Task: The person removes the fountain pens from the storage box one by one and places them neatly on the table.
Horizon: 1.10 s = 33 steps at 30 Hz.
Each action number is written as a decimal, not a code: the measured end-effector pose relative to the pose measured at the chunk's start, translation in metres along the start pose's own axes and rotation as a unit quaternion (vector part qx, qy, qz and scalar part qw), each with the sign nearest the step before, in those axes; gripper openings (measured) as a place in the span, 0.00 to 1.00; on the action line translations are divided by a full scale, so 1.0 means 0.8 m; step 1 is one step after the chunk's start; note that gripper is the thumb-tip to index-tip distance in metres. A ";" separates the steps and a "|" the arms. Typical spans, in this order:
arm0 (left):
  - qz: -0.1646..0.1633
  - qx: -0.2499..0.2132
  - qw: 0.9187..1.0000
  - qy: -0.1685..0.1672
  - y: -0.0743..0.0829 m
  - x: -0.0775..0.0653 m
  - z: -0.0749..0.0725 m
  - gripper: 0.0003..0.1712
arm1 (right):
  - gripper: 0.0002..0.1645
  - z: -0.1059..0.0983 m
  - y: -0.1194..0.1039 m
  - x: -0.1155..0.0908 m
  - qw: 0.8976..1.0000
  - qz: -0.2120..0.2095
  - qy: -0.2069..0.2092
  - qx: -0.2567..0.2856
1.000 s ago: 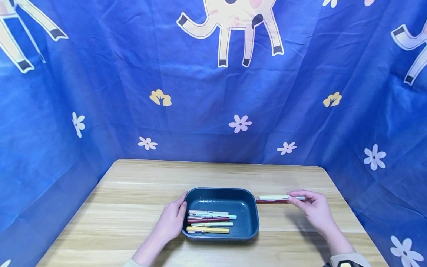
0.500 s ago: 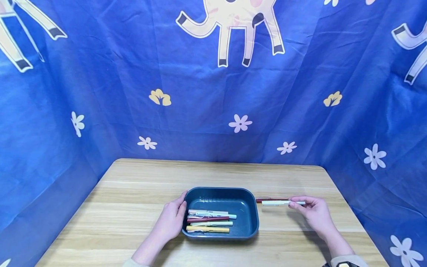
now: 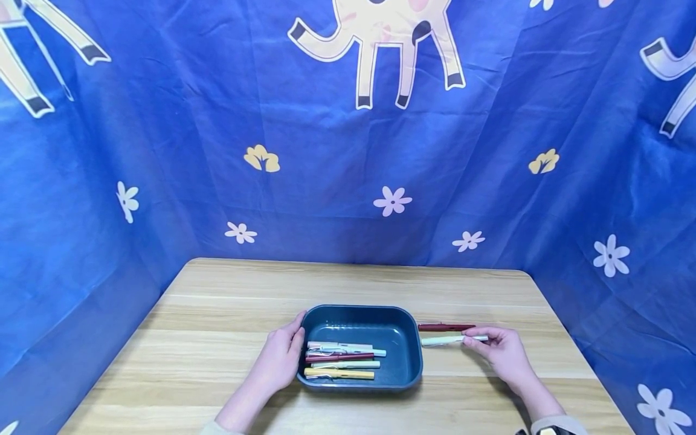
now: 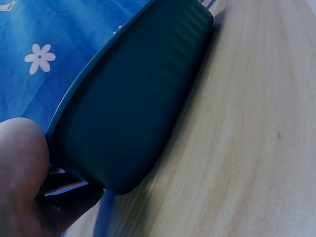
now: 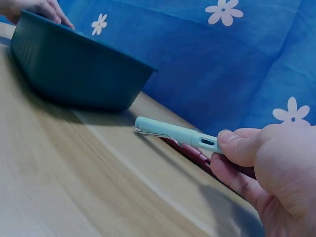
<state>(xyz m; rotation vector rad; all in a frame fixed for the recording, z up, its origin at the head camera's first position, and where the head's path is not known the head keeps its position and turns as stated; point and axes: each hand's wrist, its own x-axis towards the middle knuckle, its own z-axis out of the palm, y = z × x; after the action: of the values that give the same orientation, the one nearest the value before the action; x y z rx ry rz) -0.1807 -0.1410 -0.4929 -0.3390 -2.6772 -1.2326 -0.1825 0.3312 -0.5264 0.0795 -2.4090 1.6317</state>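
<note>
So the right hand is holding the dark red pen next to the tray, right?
Not quite: the right hand pinches the pale green pen beside the tray. The red pen lies on the table behind it, as the head view shows.

One dark teal tray (image 3: 360, 314) stands on one wooden table (image 3: 217, 314). Inside the tray lie what look like five pens (image 3: 339, 360), though they overlap and the count could be off by one. Outside it are two more, a pale mint pen (image 3: 443, 341) and a dark red pen (image 3: 446, 327), and two hands are in view.
</note>
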 end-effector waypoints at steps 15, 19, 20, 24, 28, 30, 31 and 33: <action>-0.001 -0.006 1.000 0.002 0.000 0.001 0.001 0.25 | 0.08 -0.002 0.013 0.008 0.988 -0.108 -0.035 -0.102; 0.000 -0.002 1.000 0.003 -0.001 0.001 0.001 0.25 | 0.09 0.000 0.019 0.009 0.984 -0.128 -0.041 -0.115; 0.002 -0.002 1.000 0.003 -0.001 0.001 0.002 0.25 | 0.09 0.001 0.020 0.009 0.983 -0.133 -0.041 -0.116; 0.006 -0.001 1.000 0.008 -0.002 0.000 0.003 0.25 | 0.11 0.002 0.025 0.009 0.978 -0.161 -0.038 -0.130; 0.001 -0.003 1.000 0.006 -0.002 0.000 0.003 0.25 | 0.12 0.002 0.029 0.009 0.970 -0.183 -0.040 -0.155; -0.002 -0.003 1.000 0.004 -0.003 0.000 0.003 0.25 | 0.13 0.002 0.030 0.010 0.967 -0.191 -0.041 -0.164; -0.005 -0.004 1.000 0.002 -0.002 0.000 0.003 0.26 | 0.13 0.002 0.030 0.010 0.966 -0.194 -0.042 -0.167; -0.006 -0.005 1.000 0.000 -0.002 0.001 0.003 0.26 | 0.14 0.001 0.031 0.010 0.964 -0.198 -0.041 -0.173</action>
<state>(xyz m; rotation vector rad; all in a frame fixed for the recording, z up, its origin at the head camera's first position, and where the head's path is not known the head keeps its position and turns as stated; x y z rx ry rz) -0.1817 -0.1403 -0.4954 -0.3239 -2.6784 -1.2497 -0.1949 0.3403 -0.5472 0.5404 -2.4925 1.0413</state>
